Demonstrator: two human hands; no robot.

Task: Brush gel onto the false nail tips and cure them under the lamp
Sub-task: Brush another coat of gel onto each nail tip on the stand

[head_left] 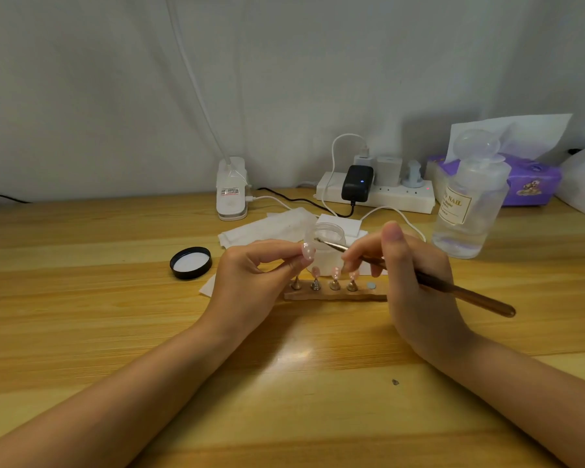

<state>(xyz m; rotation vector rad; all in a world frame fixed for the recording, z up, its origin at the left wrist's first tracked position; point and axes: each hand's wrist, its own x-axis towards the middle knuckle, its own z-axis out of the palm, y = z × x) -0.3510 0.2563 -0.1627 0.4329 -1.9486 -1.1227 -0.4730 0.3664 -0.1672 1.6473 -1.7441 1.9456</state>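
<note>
Brush [402, 268] pinched in your right hand [416, 282] slants up-left, bristles over the gel jar [325, 238], just beside the nail tip [308, 250] your left hand [250, 282] pinches.

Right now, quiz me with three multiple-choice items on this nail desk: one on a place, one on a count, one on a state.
1. Where does the black lid lie?
A. on the jar
B. on the table, left of the left hand
C. on the power strip

2. How many nail tips stand on the wooden stand?
A. three
B. one
C. six

3. What state is the gel jar in?
A. capped
B. tipped over
C. open, with the brush tip at its mouth

Answers: 1 B, the lid rests white side up beside the left hand. 2 A, three pink tips sit on pegs. 3 C, the right hand holds the brush to the open jar.
</note>
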